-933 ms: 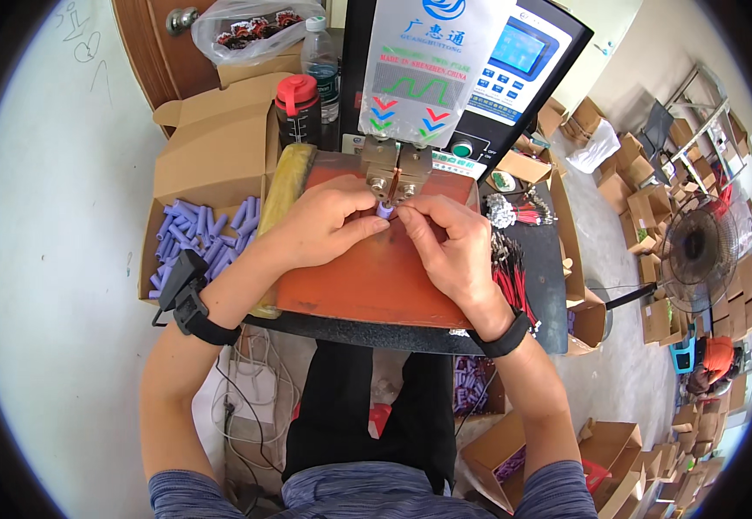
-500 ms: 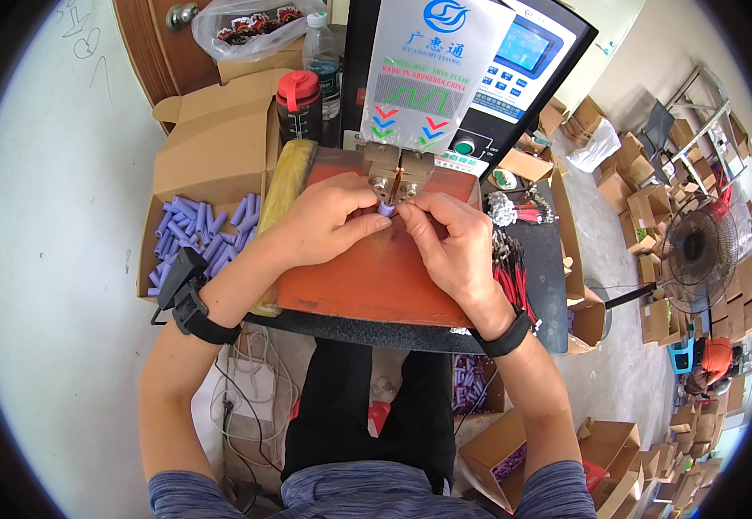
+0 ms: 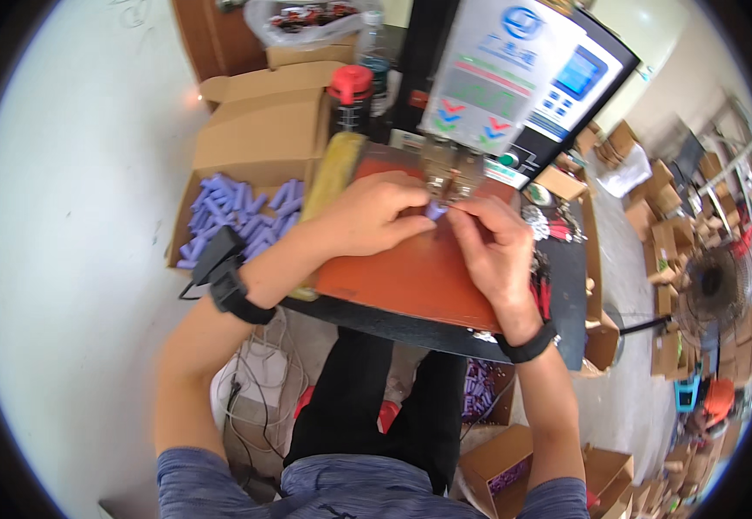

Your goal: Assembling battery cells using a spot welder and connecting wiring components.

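Observation:
A purple battery cell (image 3: 436,210) is held under the two metal electrode holders (image 3: 450,177) of a spot welder (image 3: 488,78). My left hand (image 3: 380,214) is closed, with thumb and fingers pinching the cell from the left. Against the cell's right side is my right hand (image 3: 490,246), its thumb and forefinger pinched together. Whatever lies between those right fingertips is too small to make out. Both hands are above an orange-brown work mat (image 3: 393,290). Left of them, an open cardboard box (image 3: 259,143) holds several loose purple cells (image 3: 242,212).
A yellow wrapped bar (image 3: 334,177) lies along the mat's left edge. Behind it stand a red-lidded bottle (image 3: 351,95) and a clear bottle (image 3: 376,65). Red wire leads (image 3: 540,290) lie on the table's right side. A standing fan (image 3: 712,281) and cardboard boxes fill the right background.
The whole view has shifted and tilted, so the scene sits farther right and is somewhat blurred. Both hands keep the same pinch at the cell under the electrodes.

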Demonstrator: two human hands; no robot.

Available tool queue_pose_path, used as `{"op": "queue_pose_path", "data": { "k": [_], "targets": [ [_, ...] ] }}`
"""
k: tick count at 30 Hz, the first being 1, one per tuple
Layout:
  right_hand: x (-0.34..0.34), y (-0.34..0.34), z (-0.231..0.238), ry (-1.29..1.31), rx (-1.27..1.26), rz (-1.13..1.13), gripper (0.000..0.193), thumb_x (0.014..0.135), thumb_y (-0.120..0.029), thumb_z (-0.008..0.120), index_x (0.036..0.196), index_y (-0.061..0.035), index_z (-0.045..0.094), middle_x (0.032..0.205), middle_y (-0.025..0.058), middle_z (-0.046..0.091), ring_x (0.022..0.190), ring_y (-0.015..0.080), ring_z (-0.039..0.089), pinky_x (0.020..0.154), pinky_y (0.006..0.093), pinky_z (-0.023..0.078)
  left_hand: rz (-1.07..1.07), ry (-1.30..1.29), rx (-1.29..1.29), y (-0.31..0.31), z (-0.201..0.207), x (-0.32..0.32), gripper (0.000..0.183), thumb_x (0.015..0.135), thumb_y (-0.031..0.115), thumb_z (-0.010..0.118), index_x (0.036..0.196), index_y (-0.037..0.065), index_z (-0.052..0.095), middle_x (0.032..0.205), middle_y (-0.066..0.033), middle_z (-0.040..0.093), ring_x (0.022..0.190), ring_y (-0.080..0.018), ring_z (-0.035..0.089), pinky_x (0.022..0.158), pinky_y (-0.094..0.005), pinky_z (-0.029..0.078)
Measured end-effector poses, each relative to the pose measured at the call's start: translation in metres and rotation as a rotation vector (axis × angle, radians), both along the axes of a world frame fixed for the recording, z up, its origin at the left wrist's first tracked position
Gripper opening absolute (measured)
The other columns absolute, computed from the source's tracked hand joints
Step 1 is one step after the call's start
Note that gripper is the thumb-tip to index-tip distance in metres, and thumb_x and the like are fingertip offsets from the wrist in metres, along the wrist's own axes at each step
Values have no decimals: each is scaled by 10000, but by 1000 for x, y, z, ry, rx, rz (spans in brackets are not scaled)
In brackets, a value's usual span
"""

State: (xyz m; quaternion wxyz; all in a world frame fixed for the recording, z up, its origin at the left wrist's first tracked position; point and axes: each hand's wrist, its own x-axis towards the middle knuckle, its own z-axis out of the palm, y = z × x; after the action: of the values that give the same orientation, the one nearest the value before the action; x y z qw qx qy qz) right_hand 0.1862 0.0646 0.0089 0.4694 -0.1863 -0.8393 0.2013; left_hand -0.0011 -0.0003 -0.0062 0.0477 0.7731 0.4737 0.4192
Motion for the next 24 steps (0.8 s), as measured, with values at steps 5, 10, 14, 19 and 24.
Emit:
{"op": "queue_pose_path", "data": {
  "k": [5, 10, 14, 19, 24],
  "targets": [
    [2, 0, -5, 32, -58, 14, 67, 791, -16, 687, 856, -18, 669, 752, 93, 638, 642, 201, 605, 591, 282, 466, 62, -28, -221, -44, 25, -21, 184, 813, 74, 637, 990, 30, 611, 863, -111, 614, 848, -272, 600, 730, -378, 472],
    [-1, 0, -3, 33, -36, 39, 67, 805, -18, 681, 866, -9, 655, 737, 88, 623, 610, 177, 577, 569, 270, 446, 433, 26, -372, -113, 24, -108, 172, 778, 36, 652, 950, 40, 642, 799, -47, 626, 718, -142, 567, 629, -275, 448],
    [-1, 0, -2, 13, -44, 53, 64, 808, -17, 678, 863, -1, 650, 736, 88, 622, 592, 170, 567, 562, 264, 445, 524, 289, -679, -153, 6, -143, 411, 683, 191, 774, 1019, 5, 626, 912, -113, 618, 804, -218, 588, 715, -324, 494],
    [1, 0, -5, 20, -65, 62, 59, 812, -19, 676, 862, -2, 651, 728, 83, 617, 596, 163, 563, 565, 260, 443, 440, 391, -590, -145, -15, -141, 620, 644, 358, 796, 1065, -52, 595, 980, -176, 607, 963, -301, 575, 838, -385, 469],
    [1, -1, -5, 7, -82, 52, 59, 812, -23, 676, 862, -3, 651, 730, 85, 618, 603, 164, 565, 572, 261, 443, 537, 628, -783, -123, -21, -126, 797, 606, 509, 779, 1083, -97, 579, 1016, -232, 561, 968, -362, 553, 850, -402, 457]
  ]
}}
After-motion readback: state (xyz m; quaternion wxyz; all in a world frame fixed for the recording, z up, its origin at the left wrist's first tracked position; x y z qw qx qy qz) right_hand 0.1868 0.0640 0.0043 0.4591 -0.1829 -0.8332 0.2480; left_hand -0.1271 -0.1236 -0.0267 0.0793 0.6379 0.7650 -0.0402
